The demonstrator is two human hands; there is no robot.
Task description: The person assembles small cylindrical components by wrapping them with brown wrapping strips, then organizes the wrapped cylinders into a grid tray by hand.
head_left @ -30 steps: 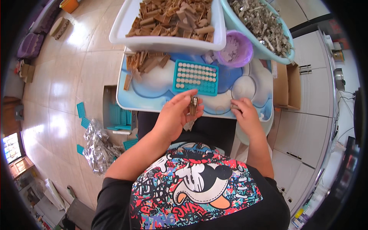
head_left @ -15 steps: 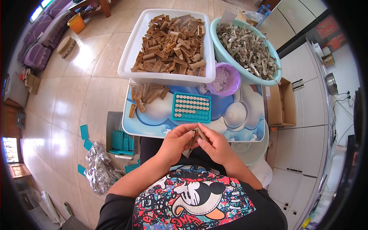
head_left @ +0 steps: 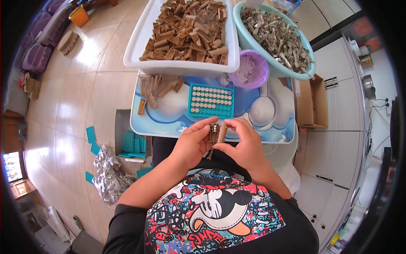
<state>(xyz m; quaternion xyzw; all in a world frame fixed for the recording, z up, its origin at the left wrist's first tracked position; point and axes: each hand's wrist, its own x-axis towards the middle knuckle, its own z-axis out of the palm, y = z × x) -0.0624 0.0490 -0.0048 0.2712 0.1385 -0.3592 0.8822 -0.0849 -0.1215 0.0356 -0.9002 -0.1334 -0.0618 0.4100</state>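
In front of my body, just off the table's near edge, both hands are raised close together. My left hand (head_left: 191, 142) pinches a brown plastic half-shell (head_left: 212, 134) with a small metallic electronic part (head_left: 214, 127) in it. A thin strand hangs below it. Between thumb and fingers, my right hand (head_left: 244, 139) grips a second brown half-shell (head_left: 222, 133), rounded side showing, held upright beside the first. Beyond my fingers lies a teal tray (head_left: 220, 114) with rows of round whitish discs (head_left: 211, 95); some of its nearer holes hold none.
A white bin (head_left: 186, 65) heaped with brown shells stands at the back, several loose shells (head_left: 160, 86) before it. Right of it are a purple bucket (head_left: 264, 72) and a pale green basin (head_left: 313, 63) of wrapped parts. On the floor, left, lie silver bags (head_left: 108, 178) and a grey crate (head_left: 123, 114).
The view has tilted, so table and containers sit higher. My hands have drawn slightly apart; the right shell has turned more upright, and the electronic part in the left one shows more plainly.
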